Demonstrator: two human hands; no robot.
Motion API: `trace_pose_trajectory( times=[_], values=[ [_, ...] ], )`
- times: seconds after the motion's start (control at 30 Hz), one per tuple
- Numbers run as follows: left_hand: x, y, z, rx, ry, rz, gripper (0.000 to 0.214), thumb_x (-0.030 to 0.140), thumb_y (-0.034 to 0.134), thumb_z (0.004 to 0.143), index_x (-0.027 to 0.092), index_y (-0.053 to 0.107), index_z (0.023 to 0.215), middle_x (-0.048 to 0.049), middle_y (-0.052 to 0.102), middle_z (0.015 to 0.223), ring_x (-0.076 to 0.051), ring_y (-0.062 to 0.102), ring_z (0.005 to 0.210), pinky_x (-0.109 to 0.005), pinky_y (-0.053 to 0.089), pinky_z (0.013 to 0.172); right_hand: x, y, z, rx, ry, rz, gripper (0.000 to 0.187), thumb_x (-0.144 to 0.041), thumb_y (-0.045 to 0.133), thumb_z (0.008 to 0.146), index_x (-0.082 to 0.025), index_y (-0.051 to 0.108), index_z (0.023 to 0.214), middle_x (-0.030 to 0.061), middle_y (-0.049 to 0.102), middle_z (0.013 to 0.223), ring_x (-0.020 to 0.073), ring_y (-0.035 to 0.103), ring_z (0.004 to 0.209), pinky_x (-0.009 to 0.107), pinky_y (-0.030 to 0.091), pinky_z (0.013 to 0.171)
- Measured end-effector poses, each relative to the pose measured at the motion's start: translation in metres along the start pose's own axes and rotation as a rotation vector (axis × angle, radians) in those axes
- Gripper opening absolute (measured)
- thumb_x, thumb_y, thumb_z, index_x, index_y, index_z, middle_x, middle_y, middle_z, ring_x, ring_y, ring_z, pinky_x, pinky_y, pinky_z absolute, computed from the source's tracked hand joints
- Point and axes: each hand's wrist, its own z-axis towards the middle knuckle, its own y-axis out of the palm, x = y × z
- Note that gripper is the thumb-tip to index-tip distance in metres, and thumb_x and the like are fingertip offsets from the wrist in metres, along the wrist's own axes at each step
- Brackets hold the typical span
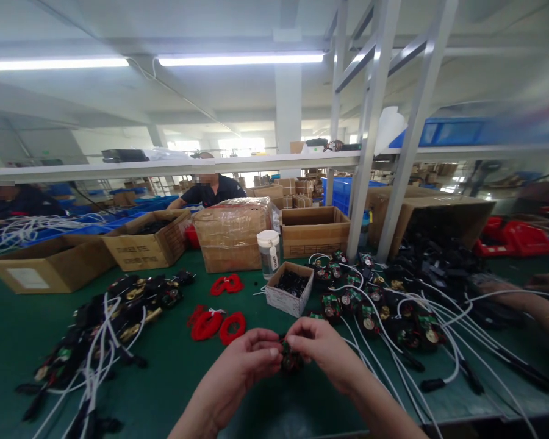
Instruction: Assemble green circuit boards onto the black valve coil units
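Note:
My left hand (249, 363) and my right hand (322, 347) meet over the green bench at the front middle. Between their fingertips is a small black electronic assembly with a green circuit board (291, 362). The left fingers grip its left side, while the right thumb and fingers pinch at its top; the fingers partly cover it. Just beyond lies a small patterned box (289, 300) of black parts. Left of the hands are coils of red wire (232, 328). On the right lie several similar assemblies (368, 317) with white cables.
More cabled black assemblies (132, 305) lie on the left. Behind stand a clear bottle (269, 259), a taped carton (231, 241) and an open carton (315, 235). A metal shelf post (363, 152) rises at centre right. Another person's hand (507, 292) is at the right; a person sits opposite.

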Motion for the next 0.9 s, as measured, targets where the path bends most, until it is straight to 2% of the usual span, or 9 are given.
trace_pose_trajectory(
  times=[0.1, 0.23, 0.4, 0.5, 0.6, 0.67, 0.73, 0.8, 0.9],
  values=[
    [-0.003, -0.001, 0.002, 0.021, 0.014, -0.003, 0.034, 0.016, 0.086, 0.069, 0.013, 0.068, 0.099, -0.004, 0.072, 0.088, -0.014, 0.068, 0.078, -0.026, 0.055, 0.076, 0.0, 0.002, -0.002, -0.006, 0.02, 0.059, 0.032, -0.046, 0.074, 0.074, -0.015, 0.069, 0.082, -0.0008, 0.062, 0.068, 0.0106, 0.049, 0.058, 0.024, 0.035, 0.054],
    [-0.004, -0.004, 0.004, 0.041, 0.001, -0.025, 0.036, 0.016, 0.086, 0.069, 0.013, 0.067, 0.1, -0.0058, 0.073, 0.091, -0.013, 0.068, 0.077, -0.027, 0.056, 0.076, 0.002, 0.001, -0.004, -0.006, 0.047, 0.172, 0.043, -0.056, 0.072, 0.076, -0.013, 0.071, 0.085, 0.0015, 0.063, 0.073, 0.0099, 0.049, 0.06, 0.023, 0.036, 0.056],
    [-0.003, -0.004, 0.002, 0.038, -0.022, -0.025, 0.039, 0.017, 0.087, 0.066, 0.013, 0.067, 0.099, -0.007, 0.073, 0.093, -0.014, 0.068, 0.077, -0.028, 0.055, 0.078, 0.004, -0.001, -0.004, -0.003, 0.07, 0.211, 0.04, -0.051, 0.073, 0.076, -0.013, 0.072, 0.089, 0.0025, 0.065, 0.076, 0.0108, 0.052, 0.064, 0.023, 0.037, 0.057],
    [-0.005, -0.003, 0.002, 0.037, 0.007, 0.022, 0.036, 0.02, 0.084, 0.067, 0.014, 0.067, 0.098, -0.0056, 0.073, 0.092, -0.015, 0.068, 0.078, -0.027, 0.054, 0.077, 0.007, -0.002, -0.004, -0.008, 0.031, 0.074, 0.026, -0.034, 0.073, 0.073, -0.015, 0.071, 0.09, 0.0002, 0.064, 0.074, 0.0122, 0.054, 0.065, 0.024, 0.04, 0.059],
    [-0.016, -0.003, 0.005, 0.076, 0.071, 0.261, 0.03, 0.023, 0.08, 0.067, 0.016, 0.07, 0.093, -0.0035, 0.072, 0.086, -0.016, 0.067, 0.073, -0.028, 0.052, 0.072, 0.016, -0.003, -0.008, 0.041, -0.06, -0.174, 0.013, -0.019, 0.067, 0.073, -0.017, 0.07, 0.085, -0.0002, 0.066, 0.074, 0.016, 0.06, 0.071, 0.027, 0.045, 0.066],
    [-0.029, -0.004, 0.006, 0.146, 0.166, 0.506, 0.021, 0.021, 0.075, 0.065, 0.017, 0.073, 0.085, -0.0046, 0.071, 0.088, -0.018, 0.067, 0.073, -0.029, 0.052, 0.07, 0.025, -0.003, -0.015, 0.089, -0.124, -0.34, 0.013, -0.013, 0.063, 0.075, -0.018, 0.071, 0.083, 0.001, 0.067, 0.079, 0.0174, 0.063, 0.076, 0.027, 0.046, 0.07],
    [-0.045, -0.005, 0.006, 0.191, 0.268, 0.713, 0.012, 0.019, 0.069, 0.065, 0.019, 0.075, 0.076, -0.0061, 0.071, 0.093, -0.022, 0.069, 0.081, -0.031, 0.052, 0.074, 0.035, -0.003, -0.026, 0.113, -0.166, -0.461, 0.018, -0.008, 0.06, 0.077, -0.019, 0.072, 0.084, 0.0015, 0.067, 0.085, 0.0171, 0.064, 0.079, 0.027, 0.046, 0.072],
    [-0.061, -0.007, 0.004, 0.201, 0.328, 0.821, 0.011, 0.019, 0.066, 0.07, 0.022, 0.076, 0.072, -0.006, 0.072, 0.093, -0.023, 0.069, 0.089, -0.032, 0.052, 0.08, 0.045, -0.003, -0.037, 0.115, -0.185, -0.55, 0.021, -0.005, 0.06, 0.08, -0.02, 0.072, 0.086, 0.0015, 0.066, 0.089, 0.0167, 0.064, 0.082, 0.026, 0.046, 0.073],
    [-0.077, -0.008, -0.001, 0.23, 0.38, 0.857, 0.014, 0.025, 0.063, 0.08, 0.025, 0.077, 0.077, -0.0043, 0.072, 0.09, -0.022, 0.069, 0.088, -0.031, 0.052, 0.081, 0.056, -0.004, -0.048, 0.128, -0.206, -0.646, 0.021, -0.005, 0.059, 0.087, -0.022, 0.071, 0.088, 0.0013, 0.065, 0.09, 0.0176, 0.064, 0.087, 0.026, 0.045, 0.075]
  ],
)
